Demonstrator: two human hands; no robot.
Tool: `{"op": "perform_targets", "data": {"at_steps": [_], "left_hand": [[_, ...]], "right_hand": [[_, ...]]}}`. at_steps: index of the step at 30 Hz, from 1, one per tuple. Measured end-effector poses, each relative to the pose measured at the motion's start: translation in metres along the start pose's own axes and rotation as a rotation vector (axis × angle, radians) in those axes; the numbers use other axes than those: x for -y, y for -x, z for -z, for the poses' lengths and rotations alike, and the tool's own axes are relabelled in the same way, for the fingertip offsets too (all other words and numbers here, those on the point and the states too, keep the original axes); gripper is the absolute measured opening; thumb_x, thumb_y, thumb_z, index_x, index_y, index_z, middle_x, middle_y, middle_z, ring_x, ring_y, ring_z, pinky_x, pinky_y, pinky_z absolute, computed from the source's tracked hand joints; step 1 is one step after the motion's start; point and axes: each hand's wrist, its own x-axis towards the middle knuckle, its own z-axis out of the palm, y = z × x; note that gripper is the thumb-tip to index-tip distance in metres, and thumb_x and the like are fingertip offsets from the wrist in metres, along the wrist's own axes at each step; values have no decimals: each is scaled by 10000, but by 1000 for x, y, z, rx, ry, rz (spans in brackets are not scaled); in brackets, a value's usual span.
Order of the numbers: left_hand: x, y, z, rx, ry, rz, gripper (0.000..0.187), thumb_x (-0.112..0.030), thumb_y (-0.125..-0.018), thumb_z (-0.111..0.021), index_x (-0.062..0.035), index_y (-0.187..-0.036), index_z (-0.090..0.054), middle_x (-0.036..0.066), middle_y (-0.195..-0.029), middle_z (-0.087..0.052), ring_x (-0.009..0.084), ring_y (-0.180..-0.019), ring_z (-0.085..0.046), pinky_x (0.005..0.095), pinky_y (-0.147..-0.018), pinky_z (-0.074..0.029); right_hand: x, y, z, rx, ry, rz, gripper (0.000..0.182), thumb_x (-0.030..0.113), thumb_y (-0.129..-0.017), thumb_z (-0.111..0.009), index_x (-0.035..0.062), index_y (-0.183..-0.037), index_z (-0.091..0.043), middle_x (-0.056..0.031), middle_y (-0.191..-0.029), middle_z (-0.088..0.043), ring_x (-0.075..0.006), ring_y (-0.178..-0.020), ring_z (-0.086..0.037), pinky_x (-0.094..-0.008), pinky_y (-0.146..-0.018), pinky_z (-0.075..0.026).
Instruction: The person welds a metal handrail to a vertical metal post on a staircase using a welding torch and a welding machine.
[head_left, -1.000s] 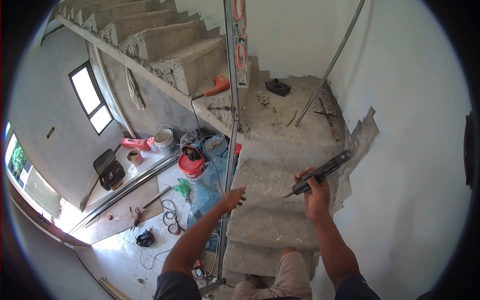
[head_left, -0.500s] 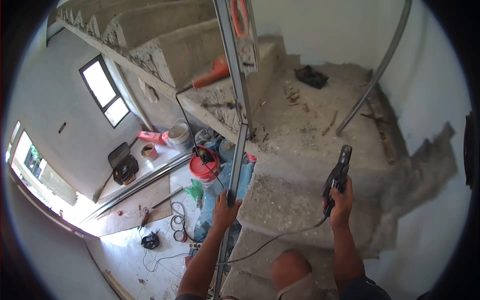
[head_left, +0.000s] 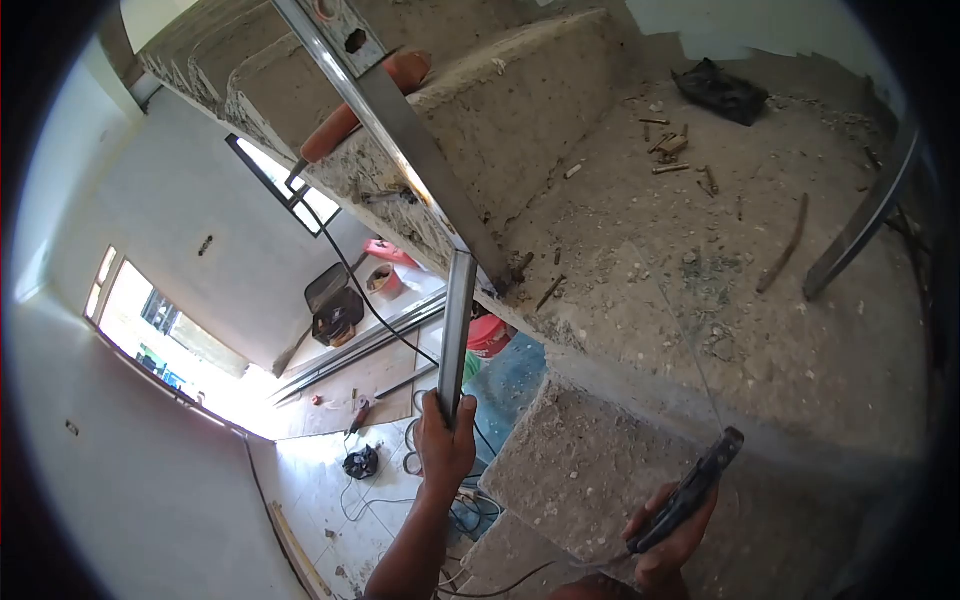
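Observation:
My left hand (head_left: 446, 440) is closed round the lower end of a grey metal bar (head_left: 457, 320), whose top meets an upright metal post (head_left: 410, 150) at the stair edge. At the lower right, my right hand (head_left: 680, 530) grips a black electrode holder (head_left: 690, 490) with a cable (head_left: 510, 585) trailing to the left. A thin rod, faint in the picture, runs up from the holder's tip over the concrete landing (head_left: 640, 300). Behind the post, an orange power tool (head_left: 335, 132) lies on the stair.
A black plastic bag (head_left: 720, 90) and short rod stubs (head_left: 672, 150) lie on the landing. A curved metal bar (head_left: 870, 220) stands at the right. Below are a red bucket (head_left: 487, 336), an open black tool case (head_left: 335, 305), long metal profiles (head_left: 360, 345) and loose cables.
The view has shifted closer to the landing and post. My right hand and the holder have moved lower in view, and the holder now tilts more to the right.

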Motion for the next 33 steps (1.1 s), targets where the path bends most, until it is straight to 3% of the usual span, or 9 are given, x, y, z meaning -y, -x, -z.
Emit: {"op": "perform_targets", "data": {"at_steps": [1,3,9,12,15,21,24,29,33], "left_hand": [[1,0,-2,-9,-6,5,355,-351,-959,-605,-7,-969,-518,132,-721,-550,256,-664,-540,403,-635,-427],[4,-1,-4,-26,-46,-11,357,-332,-946,-618,-2,-1027,-510,189,-721,-610,413,-692,-605,488,-664,-438],[3,-1,-5,-46,-52,-13,368,-339,-945,-621,2,-1025,-506,214,-727,-599,426,-687,-594,486,-643,-432],[5,0,-8,-68,-46,-10,370,-343,-947,-619,2,-1020,-509,222,-732,-595,428,-681,-589,493,-646,-430],[3,1,-7,-42,-62,21,362,-342,-953,-611,1,-1020,-515,218,-749,-606,422,-700,-598,493,-655,-433],[1,2,-8,-54,-59,14,362,-350,-971,-584,-2,-1042,-516,229,-819,-633,429,-792,-616,509,-703,-437],[5,3,-8,-53,-85,7,363,-348,-981,-565,1,-1062,-511,242,-821,-628,437,-805,-615,518,-716,-435],[8,2,-10,-55,-67,12,341,-321,-993,-546,8,-1069,-502,251,-793,-609,448,-773,-600,517,-693,-428],[7,2,-10,-74,-56,-23,319,-303,-997,-541,11,-1023,-490,244,-756,-586,446,-718,-575,508,-654,-413]], "right_hand": [[-2,2,4,-10,21,-34,1412,590,-473,-927,49,-1502,-125,-96,-931,-545,-158,-564,-592,-260,-457,-514],[-7,-1,9,-17,41,-70,1499,612,-379,-943,45,-1498,-123,-76,-897,-526,-145,-558,-578,-258,-460,-514],[3,-4,-25,-18,270,23,1564,575,-324,-977,21,-1499,-107,-50,-877,-500,-115,-553,-546,-241,-490,-514],[-3,-3,-15,112,483,99,1571,501,-369,-995,20,-1525,-46,-56,-900,-518,-110,-595,-554,-231,-498,-506],[9,-6,-7,150,170,-262,1555,434,-414,-982,16,-1541,5,-63,-936,-538,-105,-641,-560,-229,-495,-499],[1,-8,-15,156,201,-179,1505,499,-474,-939,-3,-1550,-15,-84,-1001,-560,-140,-748,-574,-258,-617,-502],[-13,-12,-16,195,252,92,1448,504,-529,-904,-15,-1552,-19,-91,-1047,-566,-147,-787,-560,-271,-678,-494],[-1,-19,-30,341,324,-63,1373,446,-576,-868,-59,-1539,-29,-90,-1039,-573,-140,-772,-557,-274,-646,-489],[-3,-27,-33,448,396,51,1366,429,-583,-871,-76,-1532,-29,-89,-991,-582,-126,-731,-551,-260,-607,-475]]}}
